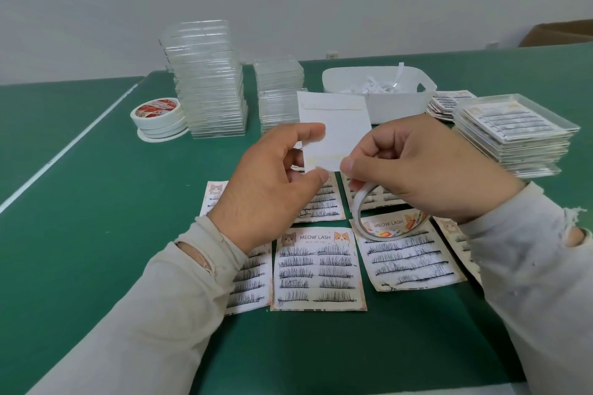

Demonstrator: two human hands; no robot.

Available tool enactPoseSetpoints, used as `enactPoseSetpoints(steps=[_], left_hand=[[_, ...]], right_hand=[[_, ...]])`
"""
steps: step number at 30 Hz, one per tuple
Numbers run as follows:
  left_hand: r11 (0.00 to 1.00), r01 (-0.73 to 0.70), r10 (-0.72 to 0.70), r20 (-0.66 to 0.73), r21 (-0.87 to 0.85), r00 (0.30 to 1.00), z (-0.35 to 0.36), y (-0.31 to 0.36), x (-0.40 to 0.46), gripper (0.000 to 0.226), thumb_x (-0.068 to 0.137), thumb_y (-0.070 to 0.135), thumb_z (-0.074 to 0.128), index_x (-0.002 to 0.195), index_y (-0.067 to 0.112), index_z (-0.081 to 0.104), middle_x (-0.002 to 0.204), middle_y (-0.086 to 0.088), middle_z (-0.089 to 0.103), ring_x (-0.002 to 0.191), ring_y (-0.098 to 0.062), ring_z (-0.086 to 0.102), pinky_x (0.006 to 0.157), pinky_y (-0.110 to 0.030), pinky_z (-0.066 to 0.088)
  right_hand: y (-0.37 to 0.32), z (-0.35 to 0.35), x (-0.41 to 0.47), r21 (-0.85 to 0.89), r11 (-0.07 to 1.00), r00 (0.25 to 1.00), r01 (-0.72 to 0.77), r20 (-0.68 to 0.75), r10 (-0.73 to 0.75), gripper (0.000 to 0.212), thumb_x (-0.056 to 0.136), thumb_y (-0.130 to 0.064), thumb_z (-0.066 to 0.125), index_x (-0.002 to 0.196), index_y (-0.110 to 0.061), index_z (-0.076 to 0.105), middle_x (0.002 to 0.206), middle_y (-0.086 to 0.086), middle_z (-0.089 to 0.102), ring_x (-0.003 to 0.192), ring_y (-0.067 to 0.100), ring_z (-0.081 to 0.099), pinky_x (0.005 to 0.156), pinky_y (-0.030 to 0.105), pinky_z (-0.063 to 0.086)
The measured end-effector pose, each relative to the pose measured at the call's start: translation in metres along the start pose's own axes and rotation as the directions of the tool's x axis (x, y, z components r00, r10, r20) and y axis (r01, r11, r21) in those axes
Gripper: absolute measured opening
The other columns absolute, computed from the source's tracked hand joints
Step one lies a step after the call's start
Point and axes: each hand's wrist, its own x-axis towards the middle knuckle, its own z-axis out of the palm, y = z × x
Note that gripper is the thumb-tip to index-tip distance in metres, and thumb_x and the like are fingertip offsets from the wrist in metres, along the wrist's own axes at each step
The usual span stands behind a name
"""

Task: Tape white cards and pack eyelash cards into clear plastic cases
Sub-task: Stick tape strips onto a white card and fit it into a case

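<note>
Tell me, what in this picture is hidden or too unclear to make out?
- Head view: the left hand covers the lash cards beneath it, so their number is unclear.
- The right hand hides most of the tape roll it holds.
- The white card shows one face only.
- The white bin wall hides most of its paper scraps.
- The cardboard box is cut off by the right edge.

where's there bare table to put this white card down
Bare green table lies left of the eyelash cards, in front of the tape rolls, and along the near edge. Behind and right, the case stacks, bin and packed cases crowd it.
</note>
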Motion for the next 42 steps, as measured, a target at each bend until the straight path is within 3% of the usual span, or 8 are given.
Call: enactPoseSetpoints(steps=[2,9,14,17,21,31,37,42], left_hand=[[1.0,0.001,0.0,0.029,-0.016,1.0,0.0009,0.0002,-0.0005,0.051,0.09,0.004,0.073,0.121,0.041,0.058,0.111,0.002,0.061,0.07,-0.009,0.055,0.075,-0.029,0.054],[0.999,-0.013,0.015,0.06,-0.039,0.998,0.0025,0.0003,-0.0018,0.05,0.09,0.0,0.072,0.129,0.029,0.06,0.109,0.007,0.06,0.07,-0.002,0.055,0.071,-0.02,0.05],[0.999,-0.026,0.028,0.058,-0.043,0.998,0.0022,-0.0001,-0.0016,0.051,0.089,0.0,0.072,0.124,0.035,0.06,0.111,0.005,0.061,0.07,-0.005,0.055,0.07,-0.022,0.05],[0.999,-0.039,0.04,0.063,-0.028,0.997,0.0016,-0.001,-0.0016,0.052,0.089,0.002,0.073,0.123,0.038,0.061,0.112,0.004,0.062,0.069,-0.007,0.053,0.071,-0.023,0.05],[0.999,-0.036,0.038,0.079,-0.028,0.996,0.0011,-0.0025,-0.0016,0.051,0.089,0.005,0.074,0.124,0.039,0.062,0.106,0.006,0.062,0.067,-0.008,0.052,0.069,-0.022,0.048],[0.999,-0.019,0.023,0.091,-0.049,0.996,0.0016,-0.0034,-0.0019,0.048,0.08,0.024,0.072,0.123,0.043,0.063,0.101,0.007,0.062,0.067,-0.011,0.052,0.068,-0.026,0.046],[0.998,-0.034,0.038,0.094,-0.052,0.995,0.0021,-0.0029,-0.0021,0.048,0.08,0.021,0.071,0.124,0.04,0.063,0.101,0.017,0.061,0.068,-0.005,0.053,0.066,-0.021,0.047],[0.996,-0.037,0.044,0.098,-0.075,0.994,0.0046,-0.0031,-0.0019,0.048,0.081,0.018,0.07,0.125,0.037,0.063,0.102,0.014,0.06,0.066,-0.004,0.051,0.064,-0.017,0.044]], right_hand=[[-0.0011,0.0021,0.0001,-0.011,1.0,1.0,0.006,0.012,-0.005,0.017,0.086,-0.028,0.075,0.077,-0.014,0.077,0.071,-0.002,0.076,0.064,0.01,0.07,0.065,0.02,0.053],[-0.0043,0.0031,-0.0009,-0.054,0.998,1.0,-0.015,-0.026,0.014,0.019,0.086,-0.031,0.075,0.074,-0.016,0.077,0.069,-0.001,0.076,0.074,0.035,0.071,0.079,0.05,0.058],[-0.0038,0.0029,-0.0003,-0.09,0.996,0.998,-0.019,-0.053,0.015,0.022,0.086,-0.034,0.075,0.072,-0.017,0.077,0.069,0.004,0.075,0.061,0.035,0.061,0.061,0.04,0.052],[-0.0032,0.0023,0.0002,-0.104,0.994,0.998,-0.04,-0.057,0.034,0.023,0.086,-0.035,0.075,0.072,-0.017,0.076,0.068,0.001,0.075,0.053,0.014,0.055,0.056,0.029,0.046],[-0.0037,0.0022,0.0007,-0.117,0.991,0.996,-0.058,-0.068,0.05,0.024,0.085,-0.035,0.076,0.071,-0.015,0.076,0.067,0.0,0.074,0.046,0.006,0.048,0.048,0.02,0.041],[-0.0045,0.0036,0.0011,-0.125,0.989,0.994,-0.074,-0.087,0.063,0.024,0.085,-0.033,0.076,0.071,-0.014,0.076,0.067,0.002,0.074,0.051,0.01,0.052,0.057,0.029,0.046],[-0.0041,0.0053,0.0013,-0.136,0.988,0.993,-0.079,-0.1,0.066,0.023,0.086,-0.029,0.076,0.069,-0.014,0.074,0.063,-0.006,0.073,0.044,0.001,0.05,0.049,0.016,0.042],[-0.0034,0.0064,0.0015,-0.15,0.986,0.991,-0.079,-0.115,0.062,0.021,0.085,-0.026,0.076,0.068,-0.013,0.072,0.058,-0.008,0.071,0.042,-0.001,0.052,0.046,0.01,0.037]])
